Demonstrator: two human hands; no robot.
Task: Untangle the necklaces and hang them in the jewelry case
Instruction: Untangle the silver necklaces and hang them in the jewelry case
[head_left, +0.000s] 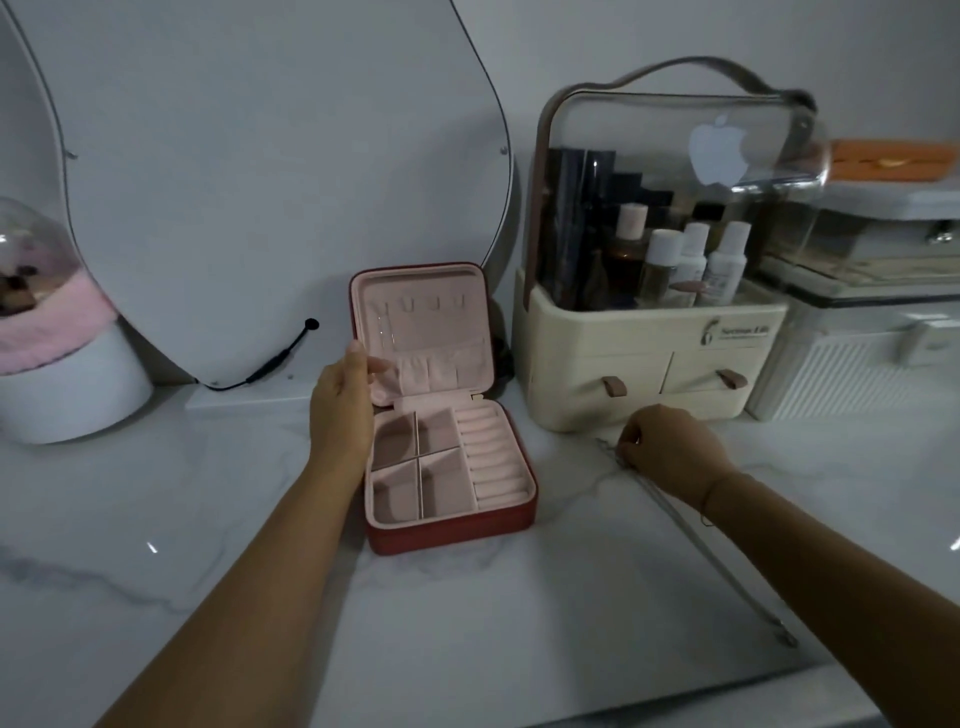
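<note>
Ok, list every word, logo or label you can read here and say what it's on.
"Life": second word of the label on the cream organizer; the first word is blurred, the line beneath too small.
Apple logo, no words: on the organizer's clear lid.
Bottle labels: too small to read.
Jewelry case: no text visible.

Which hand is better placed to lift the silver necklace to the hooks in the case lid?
Right. The right hand pinches the thin silver necklace chain on the white marble counter, while the left hand holds the upright lid of the red square jewelry case.
</note>
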